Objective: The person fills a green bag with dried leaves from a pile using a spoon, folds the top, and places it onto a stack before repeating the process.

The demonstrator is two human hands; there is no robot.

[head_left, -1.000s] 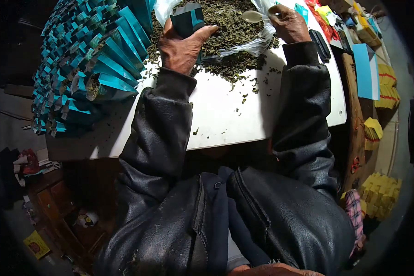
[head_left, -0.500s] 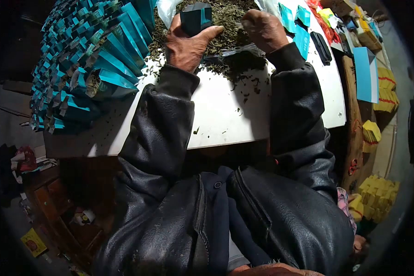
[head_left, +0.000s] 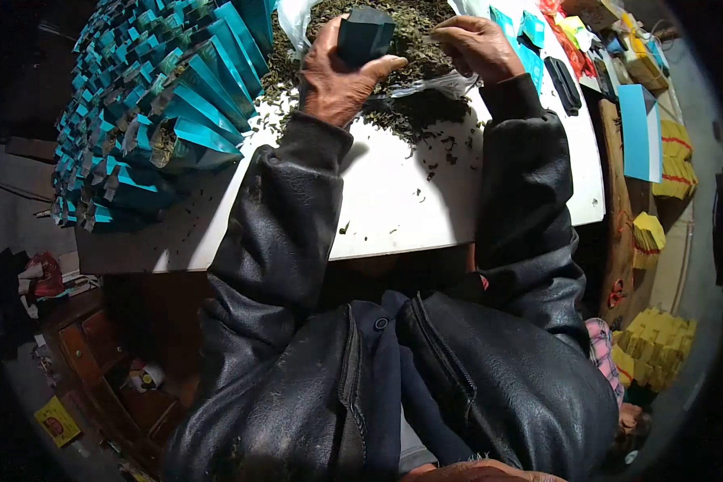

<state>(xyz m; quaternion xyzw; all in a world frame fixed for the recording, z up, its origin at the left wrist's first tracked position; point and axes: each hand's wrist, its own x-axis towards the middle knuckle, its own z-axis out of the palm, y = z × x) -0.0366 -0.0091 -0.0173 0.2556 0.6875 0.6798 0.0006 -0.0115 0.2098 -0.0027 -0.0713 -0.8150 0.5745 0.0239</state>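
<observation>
My left hand (head_left: 337, 80) is wrapped round a small dark teal pouch (head_left: 366, 36), held upright over a heap of dried, dark tea-like leaves (head_left: 414, 28). Its thumb points right, under the pouch. Above the right side of the heap is my right hand (head_left: 482, 50), with bent fingers drawn together and turned toward the pouch; whatever they hold is hidden. A clear plastic sheet (head_left: 438, 86) lies at the near edge of the leaves, and loose leaves are scattered on the white tabletop (head_left: 386, 201).
A large stack of filled teal pouches (head_left: 161, 112) stands on the left of the table. More teal packets (head_left: 530, 60) and a black case (head_left: 562, 84) lie to the right. Bundles of yellow packets (head_left: 659, 345) sit beyond the table's right side, near another person (head_left: 602, 357).
My left hand and the pouch have moved slightly right. The right hand has shifted right, its fist loosening so the fingers stretch further left. The plastic edge shows more.
</observation>
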